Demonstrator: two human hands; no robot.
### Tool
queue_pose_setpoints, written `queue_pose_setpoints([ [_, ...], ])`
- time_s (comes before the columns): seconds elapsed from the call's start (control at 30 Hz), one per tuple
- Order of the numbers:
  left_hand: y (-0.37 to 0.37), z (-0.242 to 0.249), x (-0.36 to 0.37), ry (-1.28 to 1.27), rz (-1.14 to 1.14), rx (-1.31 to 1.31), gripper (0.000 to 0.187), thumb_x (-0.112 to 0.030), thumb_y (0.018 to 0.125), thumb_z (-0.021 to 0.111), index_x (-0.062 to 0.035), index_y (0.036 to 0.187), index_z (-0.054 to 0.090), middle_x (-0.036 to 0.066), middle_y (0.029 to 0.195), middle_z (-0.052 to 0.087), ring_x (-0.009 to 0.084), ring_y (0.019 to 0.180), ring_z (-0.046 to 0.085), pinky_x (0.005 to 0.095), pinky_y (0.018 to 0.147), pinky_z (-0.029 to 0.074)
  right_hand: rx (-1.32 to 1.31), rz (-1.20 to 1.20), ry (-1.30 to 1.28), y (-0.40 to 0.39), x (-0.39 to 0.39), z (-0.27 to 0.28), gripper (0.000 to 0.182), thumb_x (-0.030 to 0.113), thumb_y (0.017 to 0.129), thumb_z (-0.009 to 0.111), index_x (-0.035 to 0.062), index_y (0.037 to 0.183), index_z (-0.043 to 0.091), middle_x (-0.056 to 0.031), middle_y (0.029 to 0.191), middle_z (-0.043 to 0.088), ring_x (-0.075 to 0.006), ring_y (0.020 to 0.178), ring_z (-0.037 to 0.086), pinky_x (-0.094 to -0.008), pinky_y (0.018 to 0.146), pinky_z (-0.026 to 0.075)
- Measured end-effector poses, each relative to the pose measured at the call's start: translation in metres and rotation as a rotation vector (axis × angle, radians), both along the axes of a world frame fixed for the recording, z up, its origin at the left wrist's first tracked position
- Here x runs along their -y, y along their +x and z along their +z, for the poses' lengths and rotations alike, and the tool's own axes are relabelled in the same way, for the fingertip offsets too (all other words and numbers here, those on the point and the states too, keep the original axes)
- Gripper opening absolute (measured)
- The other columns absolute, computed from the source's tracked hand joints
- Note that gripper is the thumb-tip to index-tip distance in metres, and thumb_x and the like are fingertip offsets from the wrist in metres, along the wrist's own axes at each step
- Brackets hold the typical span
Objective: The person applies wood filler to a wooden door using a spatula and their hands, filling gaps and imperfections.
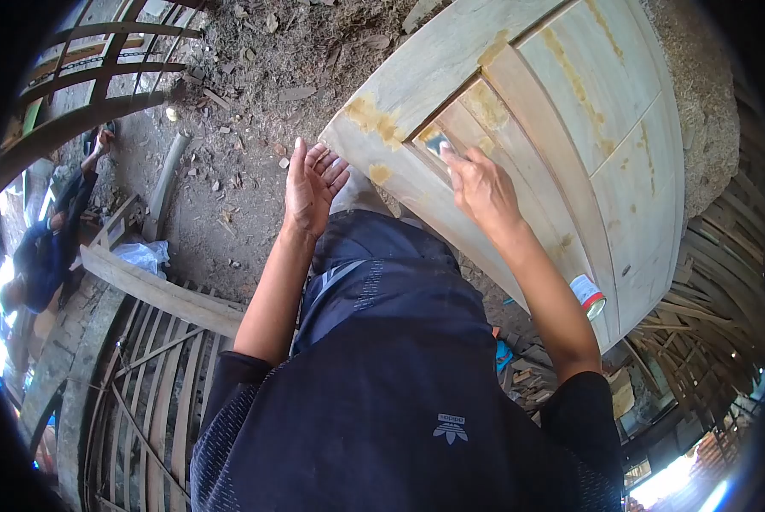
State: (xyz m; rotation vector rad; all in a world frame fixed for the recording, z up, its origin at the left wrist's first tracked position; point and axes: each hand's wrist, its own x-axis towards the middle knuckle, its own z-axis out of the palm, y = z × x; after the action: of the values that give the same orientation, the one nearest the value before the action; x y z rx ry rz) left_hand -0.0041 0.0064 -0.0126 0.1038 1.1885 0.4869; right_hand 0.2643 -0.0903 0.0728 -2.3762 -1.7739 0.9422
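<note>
A pale wooden door panel [630, 162] with yellowish-brown filler patches [374, 119] lies before me. My right hand [483, 192] is closed around a putty knife [434, 143], its blade at the corner of a recessed panel. Most of the handle is hidden in my fingers. My left hand [312, 189] is beside the near left corner of the door, palm turned up, fingers slightly curled and apart, holding nothing. On the door, by my right forearm, is a white and red can [588, 296].
Wood chips litter the dirt ground [255, 102]. Slatted wooden frames [156, 401] stand at the left, with a curved plank [161, 290] near them. Another person [46, 247] is at the far left. Wood scraps [532, 375] lie below my right arm.
</note>
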Motion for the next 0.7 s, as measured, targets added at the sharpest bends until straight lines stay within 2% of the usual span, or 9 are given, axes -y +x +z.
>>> queue_pose_setpoints([
  [0.03, 0.0, 0.001, 0.0, -0.001, -0.002, -0.005, 0.079, -0.071, 0.098, 0.055, -0.0036, 0.139, 0.046, 0.015, 0.131, 0.055, 0.0265, 0.119, 0.06, 0.0401, 0.107, 0.048, -0.002, -0.001, 0.002, -0.003, -0.008, 0.016, 0.044, 0.001, 0.089, 0.069, 0.0086, 0.132, 0.07, -0.0217, 0.099, 0.067, -0.0424, 0.089, 0.068, -0.0482, 0.082, 0.056],
  [0.1, 0.001, 0.002, -0.001, 0.003, -0.005, -0.008, 0.08, -0.071, 0.097, 0.056, -0.0034, 0.139, 0.045, 0.016, 0.132, 0.055, 0.0267, 0.119, 0.059, 0.04, 0.107, 0.048, -0.064, -0.036, -0.225, -0.006, -0.023, 0.045, 0.039, 0.006, 0.089, 0.071, 0.0016, 0.128, 0.071, -0.0266, 0.096, 0.07, -0.0451, 0.088, 0.069, -0.0496, 0.083, 0.056],
  [0.13, 0.001, 0.003, 0.001, 0.004, -0.003, -0.01, 0.081, -0.071, 0.097, 0.056, -0.0029, 0.139, 0.045, 0.016, 0.132, 0.055, 0.0269, 0.119, 0.059, 0.0398, 0.107, 0.048, -0.063, -0.041, -0.224, -0.01, -0.026, 0.044, 0.039, 0.006, 0.089, 0.071, 0.0016, 0.128, 0.071, -0.0266, 0.096, 0.07, -0.0451, 0.088, 0.069, -0.0496, 0.083, 0.056],
  [0.2, 0.002, 0.002, -0.001, 0.01, -0.001, -0.008, 0.081, -0.071, 0.097, 0.056, -0.0024, 0.139, 0.045, 0.016, 0.133, 0.054, 0.027, 0.119, 0.059, 0.0396, 0.107, 0.048, -0.024, -0.158, -0.021, -0.02, -0.037, 0.038, 0.035, 0.007, 0.09, 0.07, -0.004, 0.123, 0.071, -0.0311, 0.095, 0.071, -0.0445, 0.092, 0.071, -0.0496, 0.085, 0.056],
  [0.3, 0.002, 0.001, -0.001, 0.009, -0.009, -0.016, 0.082, -0.071, 0.097, 0.056, -0.0017, 0.14, 0.044, 0.016, 0.132, 0.055, 0.0265, 0.118, 0.06, 0.039, 0.107, 0.048, -0.024, -0.238, 0.022, -0.039, -0.033, 0.008, 0.034, 0.007, 0.09, 0.068, -0.0065, 0.121, 0.071, -0.0331, 0.096, 0.071, -0.0435, 0.092, 0.072, -0.048, 0.085, 0.057],
  [0.33, 0.001, 0.002, -0.002, 0.0, -0.002, 0.005, 0.077, -0.07, 0.097, 0.057, -0.0046, 0.136, 0.047, 0.013, 0.128, 0.056, 0.0246, 0.114, 0.061, 0.038, 0.104, 0.049, 0.015, -0.234, 0.008, -0.048, -0.03, 0.006, 0.032, 0.007, 0.09, 0.068, -0.0074, 0.118, 0.072, -0.0335, 0.097, 0.071, -0.0438, 0.092, 0.072, -0.0481, 0.085, 0.057],
  [0.43, 0.0, 0.003, -0.002, 0.001, -0.01, 0.015, 0.076, -0.071, 0.095, 0.059, -0.0064, 0.133, 0.049, 0.011, 0.124, 0.056, 0.0227, 0.111, 0.061, 0.0371, 0.1, 0.05, -0.113, -0.178, -0.133, -0.05, -0.03, 0.026, 0.031, 0.008, 0.09, 0.067, -0.0072, 0.117, 0.072, -0.0322, 0.093, 0.071, -0.0446, 0.09, 0.072, -0.049, 0.085, 0.057],
  [0.57, 0.002, 0.0, -0.002, 0.011, -0.016, -0.008, 0.079, -0.072, 0.095, 0.059, -0.0049, 0.135, 0.048, 0.012, 0.125, 0.055, 0.0231, 0.112, 0.06, 0.0372, 0.101, 0.05, -0.028, -0.255, 0.023, -0.046, -0.033, 0.004, 0.032, 0.009, 0.089, 0.068, -0.0064, 0.118, 0.072, -0.0315, 0.091, 0.071, -0.0442, 0.092, 0.072, -0.0489, 0.086, 0.057],
  [0.7, 0.002, 0.004, -0.005, -0.01, -0.022, -0.003, 0.08, -0.072, 0.094, 0.06, -0.0057, 0.136, 0.047, 0.011, 0.124, 0.055, 0.0233, 0.11, 0.06, 0.0375, 0.1, 0.05, -0.123, -0.211, -0.13, -0.037, -0.012, 0.048, 0.033, 0.008, 0.09, 0.068, -0.0036, 0.121, 0.072, -0.031, 0.096, 0.071, -0.0444, 0.094, 0.071, -0.0483, 0.085, 0.057],
])
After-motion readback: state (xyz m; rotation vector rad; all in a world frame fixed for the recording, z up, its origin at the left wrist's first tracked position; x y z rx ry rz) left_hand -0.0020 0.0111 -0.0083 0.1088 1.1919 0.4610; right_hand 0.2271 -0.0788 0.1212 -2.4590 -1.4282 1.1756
